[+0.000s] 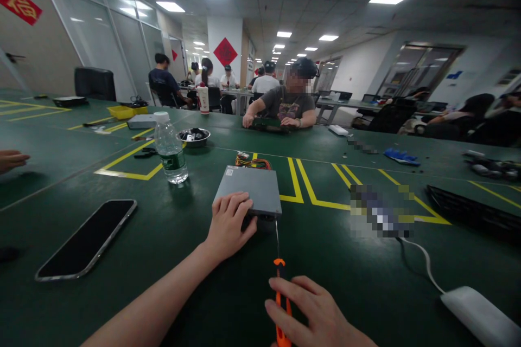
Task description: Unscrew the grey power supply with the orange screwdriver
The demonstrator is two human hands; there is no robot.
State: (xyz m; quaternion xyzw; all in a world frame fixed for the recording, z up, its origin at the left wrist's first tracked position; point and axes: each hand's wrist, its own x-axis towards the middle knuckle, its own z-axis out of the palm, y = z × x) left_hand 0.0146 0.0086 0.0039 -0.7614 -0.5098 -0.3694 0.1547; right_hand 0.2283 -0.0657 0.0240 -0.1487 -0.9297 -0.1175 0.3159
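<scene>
A grey metal computer power supply (256, 187) lies on the green table, its bundle of coloured cables (252, 161) at the far side. My left hand (232, 222) grips its near left corner, fingers over the top and thumb at the near face. In my right hand (311, 309) is an orange and black screwdriver (280, 293), held by the handle. Its thin shaft points away from me, and the tip reaches the near right corner of the power supply. Whether the tip sits in a screw is too small to tell.
Left of the power supply stand a water bottle (170, 152) and a phone (87, 238). Behind are a metal bowl (194, 137) and a yellow tray (128, 112). A white power bank (482, 314) with a cable lies at right. A person (285, 100) sits opposite; another person's hand (13, 160) shows far left.
</scene>
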